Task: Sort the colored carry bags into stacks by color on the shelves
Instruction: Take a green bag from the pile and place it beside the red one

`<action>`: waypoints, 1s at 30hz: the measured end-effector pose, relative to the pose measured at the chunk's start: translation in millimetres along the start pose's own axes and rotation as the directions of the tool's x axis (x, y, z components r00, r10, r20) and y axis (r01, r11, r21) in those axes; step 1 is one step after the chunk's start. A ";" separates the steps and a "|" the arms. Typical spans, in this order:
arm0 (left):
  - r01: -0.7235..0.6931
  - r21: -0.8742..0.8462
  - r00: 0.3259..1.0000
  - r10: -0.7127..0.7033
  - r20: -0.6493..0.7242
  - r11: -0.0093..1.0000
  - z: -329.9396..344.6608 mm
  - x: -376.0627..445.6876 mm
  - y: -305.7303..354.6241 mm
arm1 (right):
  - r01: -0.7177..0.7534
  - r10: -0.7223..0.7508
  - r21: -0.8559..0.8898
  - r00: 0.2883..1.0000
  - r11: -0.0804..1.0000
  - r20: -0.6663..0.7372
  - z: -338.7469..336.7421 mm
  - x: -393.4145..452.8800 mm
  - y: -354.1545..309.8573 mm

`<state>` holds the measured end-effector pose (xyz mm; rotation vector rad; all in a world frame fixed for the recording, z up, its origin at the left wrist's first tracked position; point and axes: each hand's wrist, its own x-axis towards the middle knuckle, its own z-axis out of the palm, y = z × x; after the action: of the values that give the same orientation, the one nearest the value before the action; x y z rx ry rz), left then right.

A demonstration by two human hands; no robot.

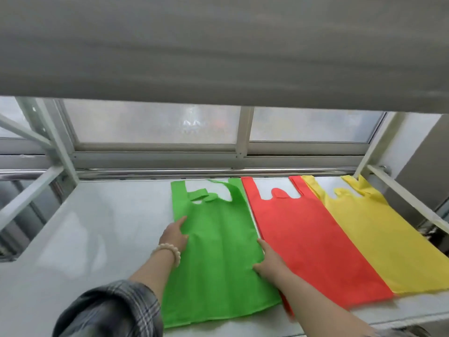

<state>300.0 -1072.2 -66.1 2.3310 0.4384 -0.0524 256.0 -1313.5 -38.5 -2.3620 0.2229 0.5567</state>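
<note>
Green bag (216, 251) is laid flat on the white shelf (102, 227), centre of frame, touching the red bag (308, 239); yellow bag (384, 239) lies at right. Left hand (173, 235) is placed at the green bag's left edge, right hand (271, 261) at its right edge. Fingers are extended and pressed on the fabric; no pinch is seen. Bag is judged light, soft, floppy, easily wrinkled and slid. It is best held at both side edges or smoothed flat.

Plaid sleeve (109, 310) rolled up, pale bead bracelet (170, 251) on L wrist
</note>
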 end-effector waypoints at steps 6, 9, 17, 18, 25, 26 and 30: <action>0.051 -0.008 0.997 -0.050 0.064 0.999 4.8 4.9 5.0 | -0.025 0.044 -0.171 0.993 0.985 0.109 -14.0 -11.6 -13.5; 0.063 0.012 0.993 -0.064 0.103 0.998 2.8 6.3 7.6 | -0.021 0.042 -0.191 0.993 0.981 0.109 -21.0 -13.6 -14.8; 0.090 0.323 0.991 -0.117 0.068 0.942 -2.0 9.4 -1.9 | -0.119 0.139 -0.147 0.981 0.982 0.133 -20.9 -2.0 -2.2; 0.101 0.356 0.990 -0.129 0.058 0.929 -2.7 9.2 -3.2 | -0.127 0.145 -0.133 0.981 0.983 0.132 -21.5 -1.0 -1.3; 0.066 0.446 0.991 -0.110 0.074 0.893 1.4 11.9 -1.8 | -0.123 0.146 -0.162 0.980 0.979 0.137 -24.8 -2.5 1.1; 0.069 0.456 0.992 -0.109 0.063 0.887 2.5 11.5 -1.2 | -0.116 0.140 -0.172 0.981 0.978 0.136 -24.9 -2.9 1.1; 0.089 0.484 0.993 -0.118 0.031 0.871 2.5 8.7 -2.3 | -0.097 0.123 -0.177 0.983 0.979 0.138 -25.4 -5.1 2.0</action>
<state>307.7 -1069.9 -70.9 2.7844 0.5724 -0.3160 259.2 -1331.8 -20.5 -2.4687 0.2483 0.8311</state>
